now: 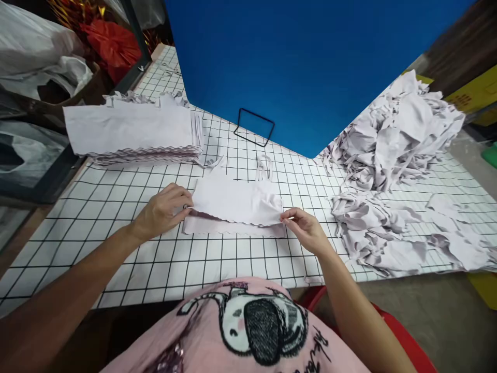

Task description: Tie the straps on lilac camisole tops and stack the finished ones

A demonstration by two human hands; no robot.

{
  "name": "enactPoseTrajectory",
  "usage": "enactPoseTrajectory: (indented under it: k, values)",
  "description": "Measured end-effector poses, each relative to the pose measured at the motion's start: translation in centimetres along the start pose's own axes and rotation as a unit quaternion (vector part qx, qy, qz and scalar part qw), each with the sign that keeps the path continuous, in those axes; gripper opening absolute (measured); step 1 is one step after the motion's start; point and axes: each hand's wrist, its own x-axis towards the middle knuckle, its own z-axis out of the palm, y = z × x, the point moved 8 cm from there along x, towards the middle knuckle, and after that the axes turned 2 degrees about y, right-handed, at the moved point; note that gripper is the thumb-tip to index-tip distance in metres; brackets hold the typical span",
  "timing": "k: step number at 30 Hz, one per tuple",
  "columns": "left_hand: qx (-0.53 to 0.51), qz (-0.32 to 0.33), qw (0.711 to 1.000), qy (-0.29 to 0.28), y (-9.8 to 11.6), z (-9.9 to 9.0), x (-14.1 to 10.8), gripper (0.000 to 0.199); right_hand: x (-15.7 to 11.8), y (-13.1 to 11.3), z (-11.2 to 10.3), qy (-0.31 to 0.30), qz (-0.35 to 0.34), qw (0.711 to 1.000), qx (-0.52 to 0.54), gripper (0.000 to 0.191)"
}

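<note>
A pale lilac-white crop top (pixel 233 201) with thin straps and a wavy lower edge lies spread on the checked table. My left hand (pixel 166 210) pinches its left end between thumb and fingers. At the opposite end, my right hand (pixel 305 228) grips the lower corner the same way. The front layer is lifted a little, and the back layer (pixel 233 226) shows beneath it. The straps (pixel 264 168) point away from me. Left of the top, behind my left hand, sits a neat stack of similar pale pieces (pixel 132 129) with wavy edges.
A large blue panel (pixel 303 67) covers the far middle of the checked table (pixel 128 282). Heaped pale fabric pieces (pixel 404 129) and a smaller pile (pixel 376 233) lie at right. Plastic bags (pixel 39 46) fill a rack at left. A red stool (pixel 404 331) is below the table's edge.
</note>
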Motion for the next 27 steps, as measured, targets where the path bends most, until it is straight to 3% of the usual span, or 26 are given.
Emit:
enactPoseTrajectory:
  k: [11, 17, 23, 27]
  values:
    - [-0.042, -0.003, 0.999, 0.018, 1.7, -0.3, -3.1, 0.005, -2.0, 1.4, -0.2, 0.002, 0.045, 0.999, 0.024, 0.022]
    - [-0.058, -0.018, 0.998, -0.029, 0.5, 1.0, -4.9, 0.002, -2.8, 0.6, 0.2, -0.026, 0.037, 0.999, -0.03, 0.021]
    - [-0.046, -0.035, 0.998, -0.027, 0.0, 1.4, -5.0, 0.007, 0.1, 1.1, -1.8, 0.102, 0.009, 0.987, -0.122, 0.029]
    - [-0.039, -0.023, 0.998, -0.035, 0.3, 1.8, -4.6, 0.008, 3.4, 0.8, -1.3, 0.055, -0.036, 0.978, -0.197, 0.019]
